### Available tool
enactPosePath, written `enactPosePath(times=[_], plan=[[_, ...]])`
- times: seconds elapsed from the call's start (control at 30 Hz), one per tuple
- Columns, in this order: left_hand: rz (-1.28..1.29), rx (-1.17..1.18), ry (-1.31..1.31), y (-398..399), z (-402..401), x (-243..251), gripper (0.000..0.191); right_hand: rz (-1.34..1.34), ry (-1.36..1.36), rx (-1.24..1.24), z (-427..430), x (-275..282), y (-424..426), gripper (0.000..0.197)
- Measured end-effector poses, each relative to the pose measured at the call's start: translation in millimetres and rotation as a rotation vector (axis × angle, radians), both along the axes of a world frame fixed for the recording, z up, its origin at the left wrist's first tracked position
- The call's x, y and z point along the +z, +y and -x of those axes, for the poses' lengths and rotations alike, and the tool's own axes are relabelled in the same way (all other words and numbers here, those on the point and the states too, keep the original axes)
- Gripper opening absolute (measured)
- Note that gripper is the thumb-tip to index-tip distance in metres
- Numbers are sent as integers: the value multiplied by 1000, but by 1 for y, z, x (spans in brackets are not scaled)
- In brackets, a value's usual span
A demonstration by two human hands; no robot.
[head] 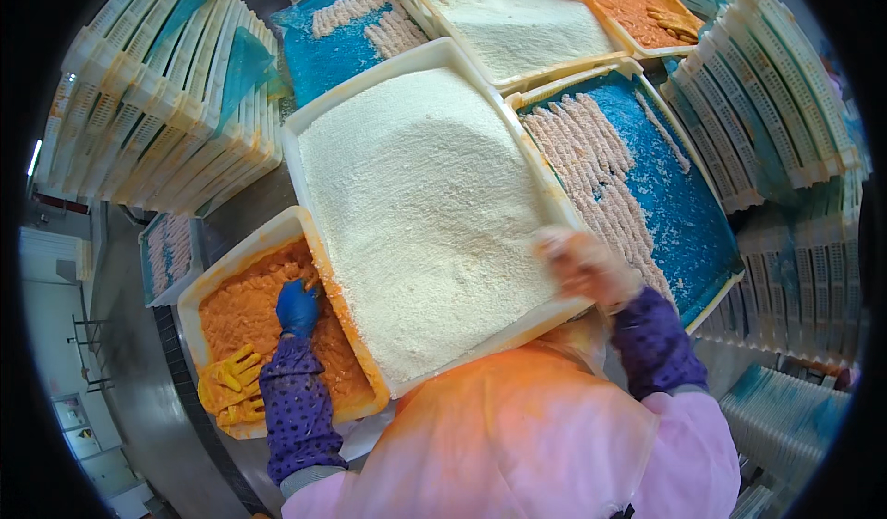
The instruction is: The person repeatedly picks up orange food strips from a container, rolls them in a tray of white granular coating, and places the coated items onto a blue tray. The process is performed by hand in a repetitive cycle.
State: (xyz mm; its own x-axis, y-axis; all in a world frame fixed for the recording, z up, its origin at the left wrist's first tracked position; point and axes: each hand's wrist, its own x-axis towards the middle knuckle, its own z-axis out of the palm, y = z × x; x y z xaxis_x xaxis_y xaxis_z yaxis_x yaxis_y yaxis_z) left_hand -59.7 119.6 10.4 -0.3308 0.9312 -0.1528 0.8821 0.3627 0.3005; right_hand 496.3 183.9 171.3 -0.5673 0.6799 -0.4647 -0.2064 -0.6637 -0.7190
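Note:
My left hand, in a blue glove, reaches into a white tub of orange, wet marinated meat. Its fingertips are sunk in the meat, so I cannot see what they hold. Blurred by motion, my right hand is over the right edge of a tray heaped with pale breadcrumbs. Whether anything is in that hand cannot be made out. Close by, breaded strips lie in packed rows on the blue liner of a shallow tray. One strip lies apart there.
Yellow gloves rest on the tub's near-left corner. Tall stacks of white slotted trays rise at left and right. Beyond are another crumb tray, a meat tub and a blue-lined tray of strips.

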Motion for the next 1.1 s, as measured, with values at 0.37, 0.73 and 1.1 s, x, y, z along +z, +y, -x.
enactPosePath(times=[0.37, 0.73, 1.1], plan=[[-23, -148, 13, -1, -18, 18, 20, -382, -973, -269, -219, -79, 32, 86], [-188, -83, -115, -45, -29, 27, 15, -386, -762, -294, -194, -102, 50, 69], [-397, 387, -986, -99, -4, 65, 31, -544, -779, -383, -153, -59, -14, 59]])
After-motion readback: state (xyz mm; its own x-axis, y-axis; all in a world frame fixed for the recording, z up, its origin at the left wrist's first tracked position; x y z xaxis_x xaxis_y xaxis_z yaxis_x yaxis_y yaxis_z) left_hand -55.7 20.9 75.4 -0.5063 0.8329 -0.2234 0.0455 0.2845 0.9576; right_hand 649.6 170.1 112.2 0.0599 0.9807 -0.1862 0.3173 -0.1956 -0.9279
